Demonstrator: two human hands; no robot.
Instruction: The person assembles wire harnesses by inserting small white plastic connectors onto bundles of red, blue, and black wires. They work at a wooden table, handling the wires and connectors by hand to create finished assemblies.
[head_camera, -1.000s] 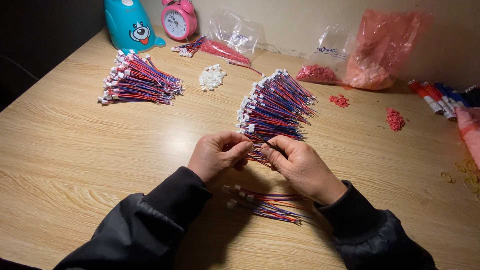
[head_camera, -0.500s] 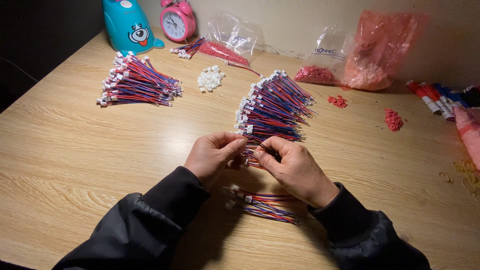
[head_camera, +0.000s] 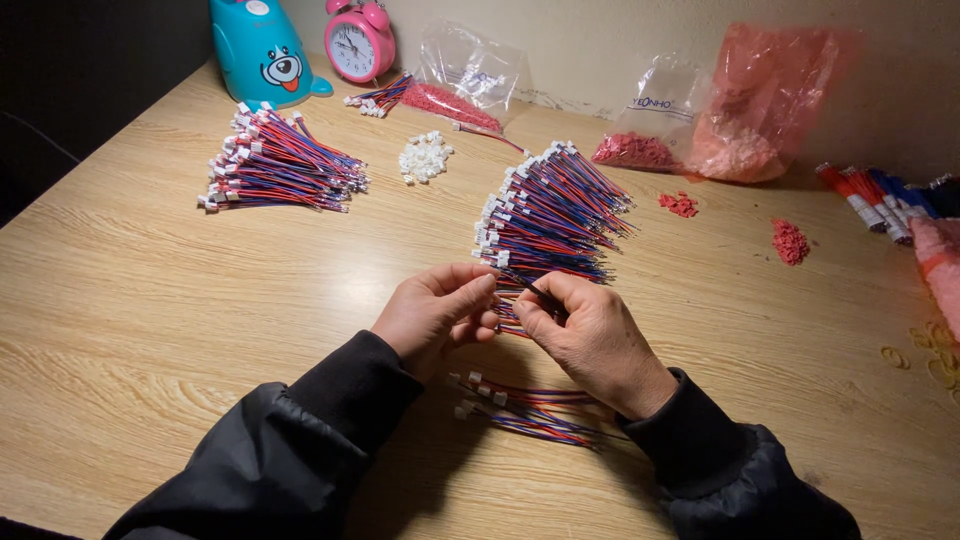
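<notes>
Hands barely moved since a second ago — left hand (head_camera: 437, 315) and right hand (head_camera: 585, 335) still pinching one wire lead (head_camera: 528, 287), same connector being fitted.

Left hand (head_camera: 432, 315) and right hand (head_camera: 590, 340) meet fingertip to fingertip, fingers curled and pinched; black-sleeved forearms angle inward.

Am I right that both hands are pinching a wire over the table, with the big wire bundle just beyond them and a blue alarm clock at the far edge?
Not quite: the head view shows the alarm clock is pink, not blue. The rest holds: left hand and right hand pinch a wire, with the big wire bundle just beyond.
</notes>
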